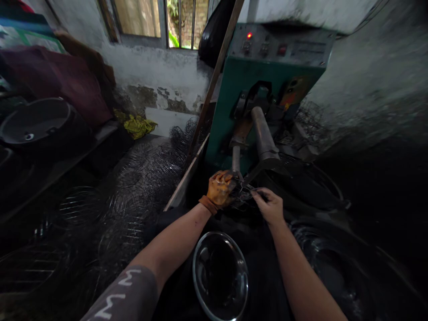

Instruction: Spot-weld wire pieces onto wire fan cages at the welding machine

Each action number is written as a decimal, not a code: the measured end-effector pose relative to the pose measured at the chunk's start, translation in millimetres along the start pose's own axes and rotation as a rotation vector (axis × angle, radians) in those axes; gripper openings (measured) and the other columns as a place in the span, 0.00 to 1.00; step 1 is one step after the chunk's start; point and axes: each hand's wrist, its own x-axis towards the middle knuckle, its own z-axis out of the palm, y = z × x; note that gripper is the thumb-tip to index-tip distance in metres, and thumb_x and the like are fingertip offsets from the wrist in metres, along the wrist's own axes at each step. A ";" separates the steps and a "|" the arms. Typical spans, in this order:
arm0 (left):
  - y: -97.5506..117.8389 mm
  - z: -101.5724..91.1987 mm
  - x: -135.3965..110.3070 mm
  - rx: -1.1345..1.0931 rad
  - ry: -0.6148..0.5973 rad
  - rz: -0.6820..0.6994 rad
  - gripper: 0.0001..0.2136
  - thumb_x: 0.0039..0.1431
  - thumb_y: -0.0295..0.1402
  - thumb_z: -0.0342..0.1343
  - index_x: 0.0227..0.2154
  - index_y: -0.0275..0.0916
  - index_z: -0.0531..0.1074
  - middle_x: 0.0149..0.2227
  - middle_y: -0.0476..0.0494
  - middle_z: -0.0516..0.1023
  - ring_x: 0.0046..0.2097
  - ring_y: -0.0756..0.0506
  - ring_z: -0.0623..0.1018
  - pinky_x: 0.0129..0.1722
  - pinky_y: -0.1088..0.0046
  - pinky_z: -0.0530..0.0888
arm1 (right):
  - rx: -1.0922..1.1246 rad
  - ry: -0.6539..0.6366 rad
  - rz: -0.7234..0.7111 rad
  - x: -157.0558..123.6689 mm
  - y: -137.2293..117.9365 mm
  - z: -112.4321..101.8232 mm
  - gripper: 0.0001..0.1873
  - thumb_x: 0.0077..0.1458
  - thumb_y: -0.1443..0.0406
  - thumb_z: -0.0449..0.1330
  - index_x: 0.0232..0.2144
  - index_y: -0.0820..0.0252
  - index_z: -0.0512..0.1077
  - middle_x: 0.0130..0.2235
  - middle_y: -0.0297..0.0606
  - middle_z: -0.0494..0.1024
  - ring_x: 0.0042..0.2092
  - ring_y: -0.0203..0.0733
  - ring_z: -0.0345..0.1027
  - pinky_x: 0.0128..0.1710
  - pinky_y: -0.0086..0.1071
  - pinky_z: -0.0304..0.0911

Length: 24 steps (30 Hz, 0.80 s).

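My left hand [220, 189], in a dirty orange work glove, is closed around one side of a dark wire piece [245, 192]. My bare right hand [270, 205] pinches the other side of it between thumb and fingers. The wire's exact shape is hard to make out in the dim light. Both hands are at the tips of a green machine [274, 73], just below its thick metal arm [264, 133] and in front of a thinner metal rod [236, 158]. A red light [249, 35] glows on the machine's panel.
Near my lap stands a round shiny metal bowl [247, 281]. Heaps of wire rings and grids [133, 187] cover the floor at left, beyond a wooden board [187, 176]. Dark round containers [307, 178] sit at right. Yellow cloth [138, 126] lies by the wall.
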 end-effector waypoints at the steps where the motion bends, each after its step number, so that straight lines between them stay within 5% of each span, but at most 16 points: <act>1: -0.2 0.6 -0.3 0.001 0.013 0.003 0.19 0.55 0.47 0.60 0.44 0.41 0.79 0.54 0.39 0.79 0.60 0.35 0.74 0.61 0.53 0.69 | -0.003 -0.003 0.006 0.1 -1.1 0.1 0.17 0.56 0.51 0.64 0.24 0.56 0.75 0.27 0.37 0.80 0.30 0.44 0.75 0.33 0.36 0.70; 17: -1.1 5.2 -2.8 0.062 0.073 0.023 0.20 0.54 0.49 0.61 0.43 0.41 0.79 0.51 0.39 0.80 0.58 0.37 0.75 0.60 0.56 0.70 | -0.003 0.000 0.012 1.1 -0.2 1.2 0.15 0.55 0.55 0.64 0.22 0.55 0.75 0.24 0.35 0.78 0.28 0.42 0.72 0.29 0.33 0.67; 24: -3.5 8.0 -5.5 0.044 0.011 -0.024 0.21 0.50 0.47 0.65 0.43 0.41 0.79 0.54 0.38 0.78 0.59 0.33 0.73 0.61 0.51 0.68 | -0.039 -0.020 0.032 0.6 0.0 -2.0 0.13 0.55 0.55 0.63 0.24 0.55 0.75 0.29 0.38 0.81 0.34 0.45 0.75 0.39 0.39 0.70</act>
